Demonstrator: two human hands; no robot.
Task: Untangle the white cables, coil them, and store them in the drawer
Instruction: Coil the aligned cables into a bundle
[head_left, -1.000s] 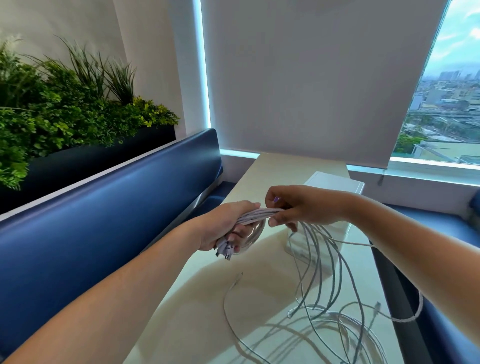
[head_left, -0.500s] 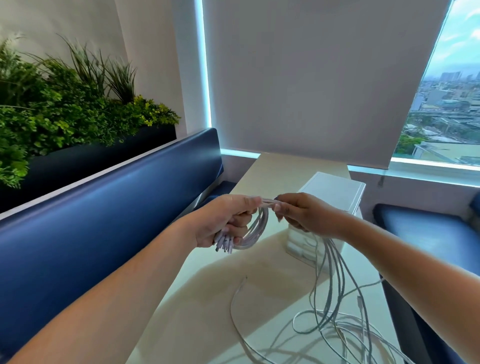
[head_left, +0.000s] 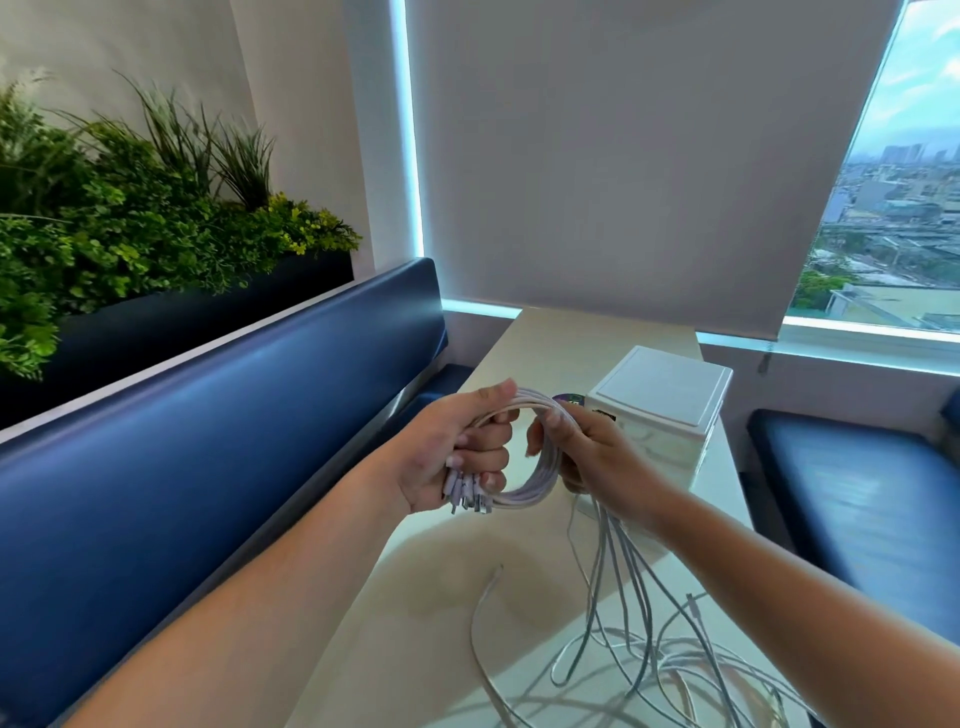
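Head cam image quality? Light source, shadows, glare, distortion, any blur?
Head view: daylight comes from the window at right; hard shadows of the arms and white cables fall on the table; soft sheen on the blue bench back; wide-angle bowing of the window frame; right seat smeared; left hand and right hand sharp.

White cables (head_left: 540, 457), navy bench (head_left: 208, 441), green plants (head_left: 130, 223).

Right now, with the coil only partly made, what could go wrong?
1. The loose cables lie crossed on the table; pulling them up may tighten a tangle.
2. The left hand grips the coil with the plugs sticking out below; loops may slip as it thickens.
3. These cables hang from the right hand beside the drawer box and may snag on it.
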